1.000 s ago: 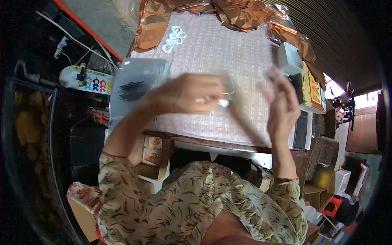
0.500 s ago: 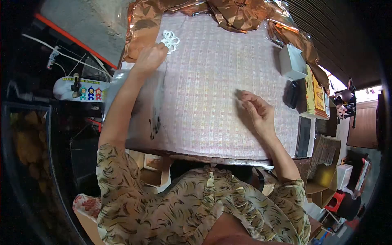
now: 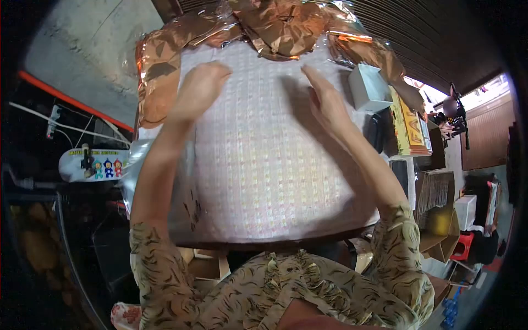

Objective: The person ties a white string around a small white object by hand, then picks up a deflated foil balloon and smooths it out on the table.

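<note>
My left hand (image 3: 202, 88) is over the far left part of a table covered with a pale checked cloth (image 3: 258, 159). Motion smears its curled fingers, and I cannot tell whether anything is in them. The white looped cord seen earlier does not show now. Across the cloth, my right hand (image 3: 325, 100) hovers with its fingers stretched forward and nothing in its grasp, its shadow falling on the cloth. Closest to that hand is a white open box (image 3: 369, 88) on the right.
Crumpled copper-coloured foil (image 3: 286, 30) lines the far edge and far left corner. On the right are a dark object (image 3: 375, 132) and a yellow box (image 3: 410, 126). Clear plastic (image 3: 135, 162) hangs over the left edge, near a skateboard (image 3: 93, 165). Cardboard boxes (image 3: 437, 220) stand lower right.
My right hand has moved forward and its fingers have straightened. My left hand has shifted, and the white looped cord is out of sight. The whole view has swung slightly right.
</note>
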The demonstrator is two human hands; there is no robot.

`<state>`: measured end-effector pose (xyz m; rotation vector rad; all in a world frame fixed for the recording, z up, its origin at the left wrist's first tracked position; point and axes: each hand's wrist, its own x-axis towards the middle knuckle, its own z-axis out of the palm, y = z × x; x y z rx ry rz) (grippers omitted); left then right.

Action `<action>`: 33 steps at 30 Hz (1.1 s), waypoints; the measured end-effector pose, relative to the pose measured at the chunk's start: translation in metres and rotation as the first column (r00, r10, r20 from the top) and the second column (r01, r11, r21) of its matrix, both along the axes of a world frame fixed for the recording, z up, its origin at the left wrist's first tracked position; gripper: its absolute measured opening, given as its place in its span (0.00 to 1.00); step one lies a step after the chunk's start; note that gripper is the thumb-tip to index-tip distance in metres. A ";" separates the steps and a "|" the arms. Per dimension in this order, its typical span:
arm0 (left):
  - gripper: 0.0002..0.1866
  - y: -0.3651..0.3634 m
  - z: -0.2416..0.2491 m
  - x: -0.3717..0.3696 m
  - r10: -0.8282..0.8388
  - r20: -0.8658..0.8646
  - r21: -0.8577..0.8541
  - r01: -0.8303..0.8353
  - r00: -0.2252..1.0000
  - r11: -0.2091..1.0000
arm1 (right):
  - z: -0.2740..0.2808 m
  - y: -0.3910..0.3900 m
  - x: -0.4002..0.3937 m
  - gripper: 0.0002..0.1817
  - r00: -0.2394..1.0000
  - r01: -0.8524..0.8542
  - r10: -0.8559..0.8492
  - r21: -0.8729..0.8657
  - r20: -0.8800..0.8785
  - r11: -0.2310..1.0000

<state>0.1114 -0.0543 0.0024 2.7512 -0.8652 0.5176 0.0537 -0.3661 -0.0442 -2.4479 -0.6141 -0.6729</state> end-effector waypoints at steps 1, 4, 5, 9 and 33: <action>0.07 -0.017 -0.009 0.018 -0.156 0.073 -0.185 0.167 0.985 0.969 | -0.010 -0.003 0.030 0.32 0.999 0.041 -0.041 -0.066 0.004 0.997; 0.08 -0.070 -0.030 0.074 -0.210 0.132 -0.164 0.230 0.969 0.959 | -0.031 -0.004 0.090 0.35 0.989 0.146 -0.148 -0.152 -0.003 0.977; 0.08 -0.086 -0.037 0.089 -0.190 0.160 -0.182 0.218 0.969 0.959 | -0.035 -0.005 0.103 0.34 0.977 0.203 -0.210 -0.177 -0.021 0.963; 0.10 -0.119 -0.059 0.123 -0.198 0.169 -0.115 0.219 0.966 0.969 | -0.046 -0.011 0.130 0.39 0.958 0.241 -0.265 -0.191 -0.110 0.951; 0.09 -0.139 -0.039 0.178 -0.189 -0.424 -0.570 -0.099 0.886 0.815 | -0.011 -0.015 0.187 0.17 0.900 0.288 -0.212 0.154 -0.382 0.945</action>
